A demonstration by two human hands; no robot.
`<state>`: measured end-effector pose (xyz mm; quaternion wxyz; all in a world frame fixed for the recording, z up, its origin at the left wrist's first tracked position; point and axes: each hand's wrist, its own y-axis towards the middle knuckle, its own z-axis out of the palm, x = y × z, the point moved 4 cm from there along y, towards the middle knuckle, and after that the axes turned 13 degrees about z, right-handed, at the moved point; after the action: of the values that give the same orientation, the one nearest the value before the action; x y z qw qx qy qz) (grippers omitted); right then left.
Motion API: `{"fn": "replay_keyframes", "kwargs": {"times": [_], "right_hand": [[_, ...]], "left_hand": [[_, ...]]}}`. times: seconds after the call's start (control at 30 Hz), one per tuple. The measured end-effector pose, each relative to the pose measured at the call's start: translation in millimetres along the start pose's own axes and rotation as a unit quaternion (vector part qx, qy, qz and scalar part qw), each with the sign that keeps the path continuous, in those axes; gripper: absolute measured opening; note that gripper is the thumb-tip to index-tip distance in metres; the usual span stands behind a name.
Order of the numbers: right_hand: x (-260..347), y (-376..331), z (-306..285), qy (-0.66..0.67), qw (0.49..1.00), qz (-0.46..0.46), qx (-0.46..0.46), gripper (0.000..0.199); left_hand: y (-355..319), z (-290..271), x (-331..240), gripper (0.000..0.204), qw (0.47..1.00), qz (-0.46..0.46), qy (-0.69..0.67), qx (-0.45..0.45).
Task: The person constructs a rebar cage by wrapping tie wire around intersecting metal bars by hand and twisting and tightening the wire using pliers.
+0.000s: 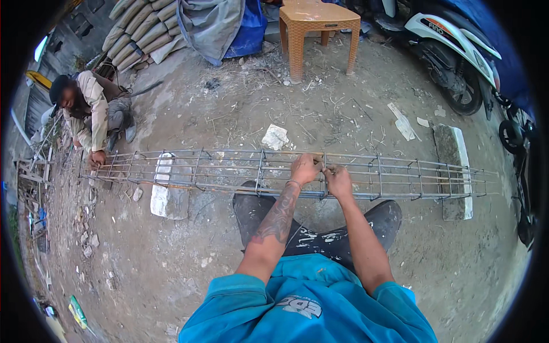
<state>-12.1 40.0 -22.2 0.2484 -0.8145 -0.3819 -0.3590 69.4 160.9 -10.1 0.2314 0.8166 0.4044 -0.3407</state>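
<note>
A long rebar cage (229, 170) of thin steel bars and square stirrups lies crosswise before me, above my bent knees. My left hand (305, 170) is closed on its bars near the middle, beside a stirrup (325, 191). Just to the right, my right hand (338, 182) has its fingers pinched together against the same stirrup. Whatever sits between those fingertips is too small to make out. The two hands nearly touch. Two pale blocks, one left (162, 197) and one right (461, 148), hold the cage off the ground.
At the cage's left end a crouching person (94, 106) has a hand on the bars. An orange-brown plastic table (320, 17), stacked sacks (140, 31) and a parked motorbike (457, 51) stand on the far side. Rubble and wire scraps litter the dirt.
</note>
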Motion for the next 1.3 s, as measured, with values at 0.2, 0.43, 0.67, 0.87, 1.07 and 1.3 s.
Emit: {"fn": "replay_keyframes", "kwargs": {"times": [0.2,0.43,0.67,0.87,1.07,1.3], "right_hand": [[6.6,-35.0,-14.2,0.007,1.000,0.029,-0.001,0.040],[13.0,-30.5,-19.9,-0.036,0.999,0.025,0.019,0.034],[14.9,-19.5,-19.0,-0.052,0.996,-0.059,0.037,0.037],[20.5,11.1,-26.7,-0.095,0.972,-0.053,0.210,0.036],[8.8,3.3,0.3,0.073,0.953,0.113,0.272,0.034],[4.5,20.2,0.2,0.051,0.949,0.080,0.300,0.036]], "left_hand": [[-22.6,-7.2,-5.9,0.024,0.997,-0.012,0.009,-0.070],[-17.8,-11.2,-11.9,0.023,0.999,-0.010,-0.012,-0.040],[-16.7,-13.8,-12.6,0.023,0.999,-0.004,-0.039,-0.035],[-24.0,-11.3,-18.6,0.022,0.994,0.082,-0.001,-0.066],[-25.9,-6.1,-19.9,0.021,0.993,0.076,0.037,-0.081],[-29.5,-13.3,-20.3,0.018,0.991,0.096,-0.004,-0.097]]}}
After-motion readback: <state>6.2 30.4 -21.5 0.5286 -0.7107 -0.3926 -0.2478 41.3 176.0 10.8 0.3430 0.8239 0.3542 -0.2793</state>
